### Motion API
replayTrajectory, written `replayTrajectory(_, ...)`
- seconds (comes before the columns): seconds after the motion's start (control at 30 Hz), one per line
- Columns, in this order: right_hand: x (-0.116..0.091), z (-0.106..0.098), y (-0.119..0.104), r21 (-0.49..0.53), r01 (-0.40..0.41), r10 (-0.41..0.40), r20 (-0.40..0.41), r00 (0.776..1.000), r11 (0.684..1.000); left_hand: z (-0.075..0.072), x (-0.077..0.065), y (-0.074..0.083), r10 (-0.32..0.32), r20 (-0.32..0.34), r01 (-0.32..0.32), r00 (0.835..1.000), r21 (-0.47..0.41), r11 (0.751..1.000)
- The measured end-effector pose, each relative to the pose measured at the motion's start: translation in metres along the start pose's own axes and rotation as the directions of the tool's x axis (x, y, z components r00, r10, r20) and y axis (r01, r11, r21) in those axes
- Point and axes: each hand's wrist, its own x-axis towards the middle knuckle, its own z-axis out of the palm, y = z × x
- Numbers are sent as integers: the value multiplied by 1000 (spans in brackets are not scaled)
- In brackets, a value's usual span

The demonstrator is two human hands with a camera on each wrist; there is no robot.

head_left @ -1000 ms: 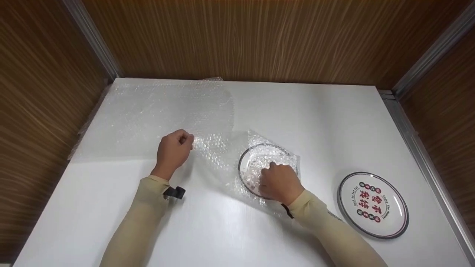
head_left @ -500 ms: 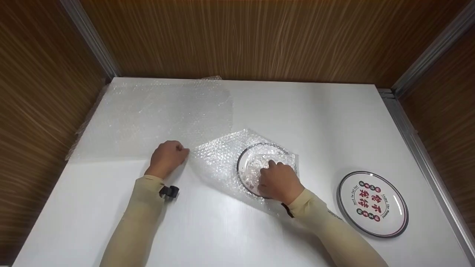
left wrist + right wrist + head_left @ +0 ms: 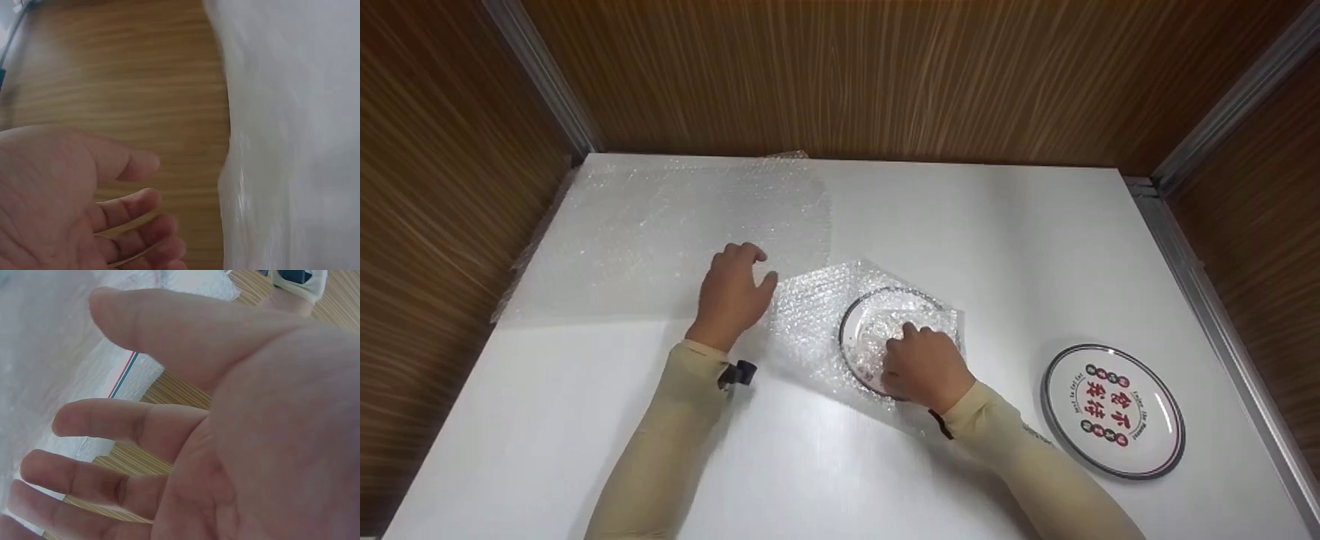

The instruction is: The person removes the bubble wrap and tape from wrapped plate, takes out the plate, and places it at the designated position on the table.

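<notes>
At the near right of the white counter [image 3: 960, 232] lies one bare plate [image 3: 1114, 412], face up, its red lettering slightly tilted. Leftward, the right hand [image 3: 926, 367] rests with loosely extended fingers on a second plate [image 3: 877, 319] — bubble wrap [image 3: 814, 319] covers at least part of it, and the hand hides another part. Both plates are round, without long axis; the wrap runs lengthwise from left to right, its right end nearer. A little farther, the left hand [image 3: 733, 296] hovers, its fingers relaxed and free. One wide transparent sheet [image 3: 675, 225] spreads far left, long side sideways — whether it joins the wrap, I cannot tell.
</notes>
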Motion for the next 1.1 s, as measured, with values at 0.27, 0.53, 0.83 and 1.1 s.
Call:
replayTrajectory(0.27,2,0,-3,26,-7,7,10,1000,1000,41,22,0,42,142,-45,989,21,999)
replayTrajectory(0.53,4,-3,6,61,-47,43,62,997,997,43,20,2,113,125,-100,986,-106,989)
replayTrajectory(0.83,2,-15,26,300,-40,-37,247,968,953,8,10,12,126,-1,-124,992,-204,971)
replayTrajectory(1.1,4,-11,23,311,42,-127,258,958,949,-32,3,-12,99,247,-95,964,-26,995)
